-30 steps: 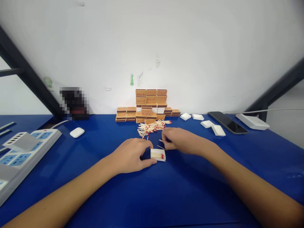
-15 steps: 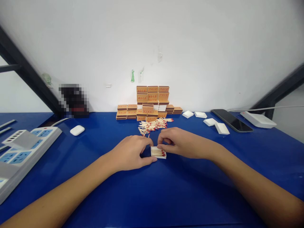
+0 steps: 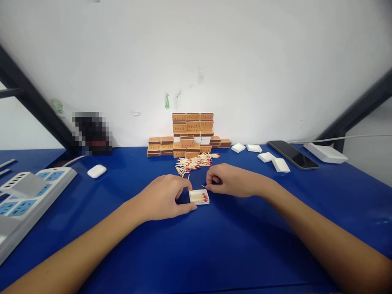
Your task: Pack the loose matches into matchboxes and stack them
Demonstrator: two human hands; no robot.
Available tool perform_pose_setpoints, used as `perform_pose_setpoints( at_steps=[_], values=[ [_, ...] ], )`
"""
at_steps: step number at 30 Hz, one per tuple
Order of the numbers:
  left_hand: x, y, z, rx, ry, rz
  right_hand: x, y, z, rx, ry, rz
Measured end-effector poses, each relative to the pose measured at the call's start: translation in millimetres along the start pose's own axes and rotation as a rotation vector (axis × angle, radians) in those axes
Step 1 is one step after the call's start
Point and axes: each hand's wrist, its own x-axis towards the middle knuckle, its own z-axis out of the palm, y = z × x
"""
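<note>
Thumb and index finger of my left hand (image 3: 167, 197) bracket a small white matchbox tray (image 3: 192, 192) at its left end. Several red-tipped matches (image 3: 199, 199) lie side by side in the tray. Just beyond its upper right corner, my right hand (image 3: 228, 179) is closed in a pinch on a single match (image 3: 203, 186), whose pale end sticks out to the left; its head is hidden by the fingers. Behind both hands spreads a loose heap of matches (image 3: 194, 163).
Orange matchboxes (image 3: 192, 125) are stacked against the wall. White trays (image 3: 281, 165), a phone (image 3: 293, 154) and a white flat box (image 3: 326, 153) lie at the right. A power strip (image 3: 55, 188) and a white earbud case (image 3: 97, 171) are at the left.
My right hand has drawn back from over the tray to its upper right, and a match now shows in its pinch. My left hand stays at the tray. The view has shifted slightly.
</note>
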Motion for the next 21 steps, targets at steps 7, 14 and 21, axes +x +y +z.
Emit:
perform_pose_setpoints(
  at_steps=[7,14,21],
  values=[
    [-0.1,0.0,-0.1,0.019,0.003,0.003,-3.7,-11.7,6.7,-0.233,0.075,0.037],
    [0.3,0.7,0.7,0.055,0.024,-0.006,-2.7,-13.9,3.0,-0.281,0.073,0.042],
    [-0.5,-0.6,1.4,0.059,0.021,0.002,-7.4,-31.9,12.0,-0.072,0.072,-0.145]
  ],
)
